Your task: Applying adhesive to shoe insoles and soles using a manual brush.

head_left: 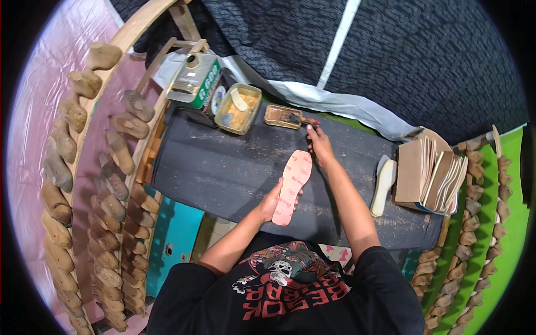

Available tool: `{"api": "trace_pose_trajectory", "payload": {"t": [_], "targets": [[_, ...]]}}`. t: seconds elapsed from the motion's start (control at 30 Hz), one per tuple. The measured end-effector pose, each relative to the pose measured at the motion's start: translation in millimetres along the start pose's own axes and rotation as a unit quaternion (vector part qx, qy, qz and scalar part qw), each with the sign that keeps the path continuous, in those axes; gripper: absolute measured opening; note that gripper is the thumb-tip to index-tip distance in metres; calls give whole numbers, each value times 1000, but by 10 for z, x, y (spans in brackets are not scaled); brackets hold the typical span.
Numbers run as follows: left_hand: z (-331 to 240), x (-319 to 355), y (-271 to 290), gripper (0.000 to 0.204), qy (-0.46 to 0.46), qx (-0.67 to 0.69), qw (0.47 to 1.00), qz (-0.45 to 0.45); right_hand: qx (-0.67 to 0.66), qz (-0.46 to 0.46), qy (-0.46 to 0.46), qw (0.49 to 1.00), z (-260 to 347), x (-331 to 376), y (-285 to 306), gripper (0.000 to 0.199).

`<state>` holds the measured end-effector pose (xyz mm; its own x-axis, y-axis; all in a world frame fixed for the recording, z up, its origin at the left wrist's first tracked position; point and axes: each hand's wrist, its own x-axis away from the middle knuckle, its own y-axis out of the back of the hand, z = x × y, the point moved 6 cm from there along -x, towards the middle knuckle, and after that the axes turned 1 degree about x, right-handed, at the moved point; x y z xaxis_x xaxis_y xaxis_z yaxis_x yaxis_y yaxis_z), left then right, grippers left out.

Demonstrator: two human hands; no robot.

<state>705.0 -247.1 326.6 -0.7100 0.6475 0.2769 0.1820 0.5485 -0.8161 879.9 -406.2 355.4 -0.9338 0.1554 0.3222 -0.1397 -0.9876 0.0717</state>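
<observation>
A pink shoe insole (292,187) with red printing lies tilted in my left hand (271,204), whose fingers wrap its lower half above the dark table. My right hand (320,146) reaches past its toe end and grips the handle of a brush (310,120), dark with some red and orange. The brush's far end rests in a small shallow tub (272,115) of brownish, glue-like stuff. Left of that stands a larger plastic tub (228,124) with yellowish-orange contents and a pale scraper-like piece (239,100) in it.
A metal can (195,84) stands at the table's back left. On the right lie pale insoles (383,187) beside a cardboard box (409,174) packed with more insoles. Racks of wooden shoe lasts (56,201) flank both sides. Dark cloth (402,61) hangs behind the table (223,167).
</observation>
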Motion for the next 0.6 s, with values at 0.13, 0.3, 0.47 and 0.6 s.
{"api": "trace_pose_trajectory", "payload": {"t": [0.13,0.3,0.47,0.6], "targets": [[-196,215,113,70,-44,8,999,-22,-3,-23,59,998,98,-177,-197,45],[-335,443,248,70,-44,19,999,8,26,-29,178,983,442,-292,-424,33],[-411,386,260,69,-51,23,998,18,109,-3,177,978,574,-411,-589,27],[-489,320,260,68,-69,-5,997,26,269,-91,257,924,846,-247,-409,27]]}}
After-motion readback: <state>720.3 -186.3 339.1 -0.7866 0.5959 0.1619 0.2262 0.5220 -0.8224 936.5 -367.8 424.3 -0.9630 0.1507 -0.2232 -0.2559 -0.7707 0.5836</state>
